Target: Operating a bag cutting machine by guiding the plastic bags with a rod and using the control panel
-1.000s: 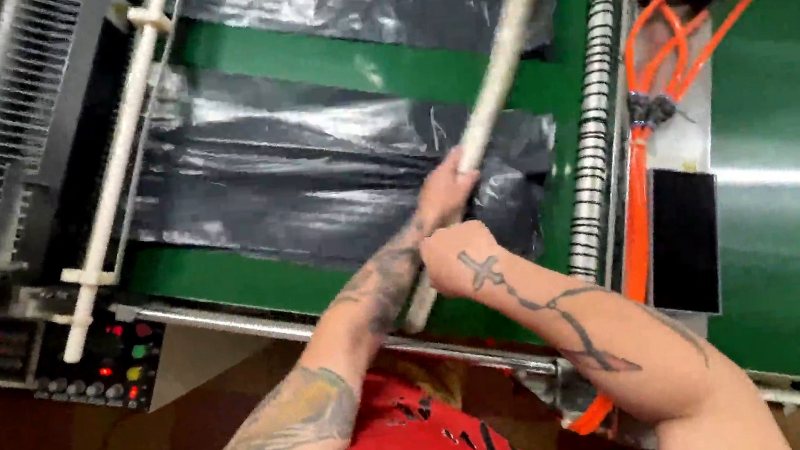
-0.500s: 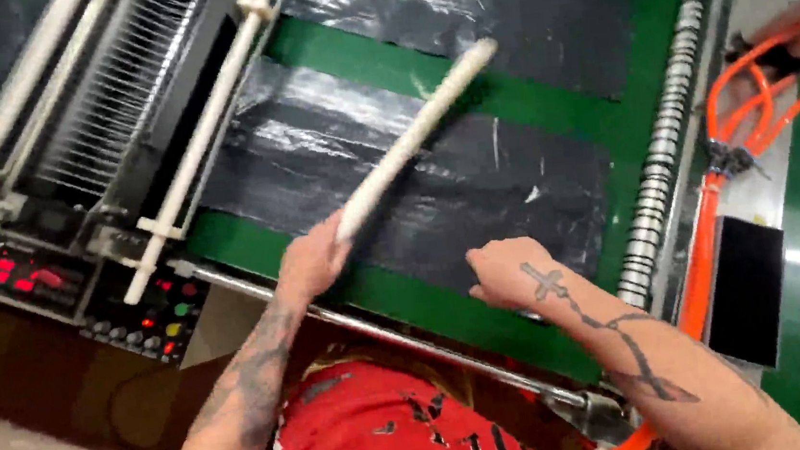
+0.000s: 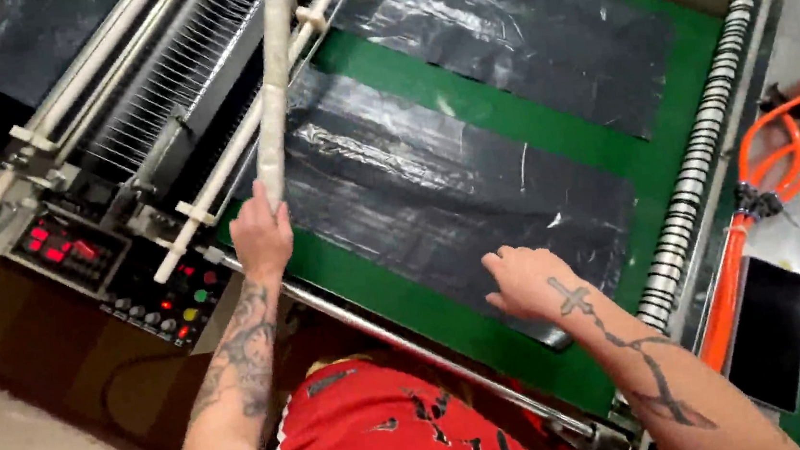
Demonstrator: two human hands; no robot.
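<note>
My left hand (image 3: 261, 235) grips the long pale stick (image 3: 273, 82), raised over the machine rollers. My right hand (image 3: 524, 283), fingers loose, presses the stacked black plastic bags (image 3: 436, 193) on the green belt (image 3: 407, 302). The slick stack could slide, I judge, if that pressure eases.

White stick's (image 3: 274, 82) upper end beyond the top edge

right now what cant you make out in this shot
- Head view: the top of the pale stick in the left hand is cut off by the frame's upper edge.
- The near edge of the black plastic sheet is hidden under the right hand.
- The control panel buttons and red display are too small to read.
- The orange hoses run out of frame right.
</note>
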